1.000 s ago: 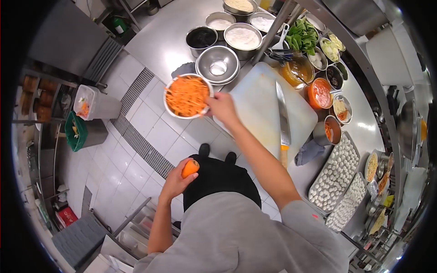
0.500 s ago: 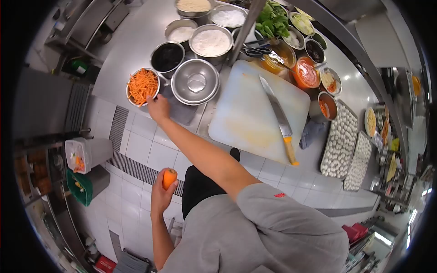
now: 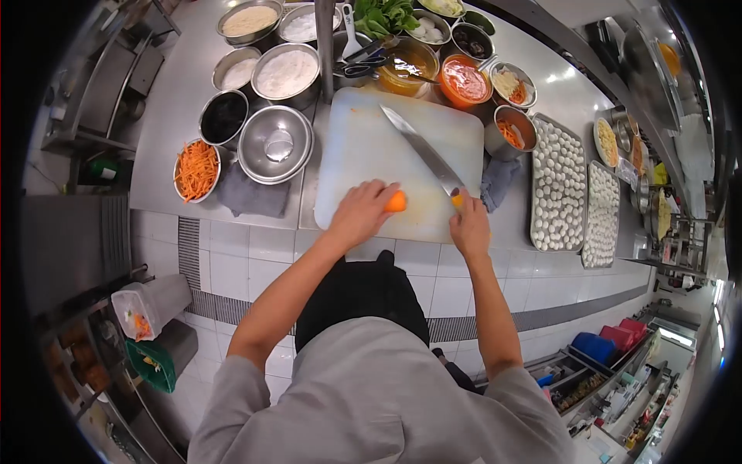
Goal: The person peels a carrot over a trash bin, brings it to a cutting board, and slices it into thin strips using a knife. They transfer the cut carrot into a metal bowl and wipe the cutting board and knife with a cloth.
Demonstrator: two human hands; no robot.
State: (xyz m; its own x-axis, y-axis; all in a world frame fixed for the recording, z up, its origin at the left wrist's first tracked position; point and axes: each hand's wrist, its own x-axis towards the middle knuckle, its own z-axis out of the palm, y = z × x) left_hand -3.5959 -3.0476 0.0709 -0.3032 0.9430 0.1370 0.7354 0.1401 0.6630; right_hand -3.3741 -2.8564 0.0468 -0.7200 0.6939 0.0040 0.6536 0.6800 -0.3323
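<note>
My left hand [image 3: 362, 210] is closed round an orange carrot piece [image 3: 396, 202], at the near edge of the white cutting board [image 3: 352, 147]. At the board's right side my right hand [image 3: 470, 224] is wrapped round the yellowish handle of a large knife [image 3: 423, 151]. The blade lies over the board and points to the far left. A bowl of shredded carrot [image 3: 197, 171] rests on the steel counter at the left, beside a folded grey cloth [image 3: 253, 191] and nested empty steel bowls [image 3: 276, 145].
Bowls of white powder [image 3: 287, 73], orange-red sauce [image 3: 464, 79] and leafy greens [image 3: 382, 17] line the counter's back. A steel pot [image 3: 511, 132] and trays of small white balls [image 3: 558, 185] stand at the right. Bins [image 3: 158, 305] are on the floor at left.
My right hand has let go of the shredded carrot bowl, now on the counter, and taken the knife handle. My left hand has brought the carrot piece up to the board. The view has turned.
</note>
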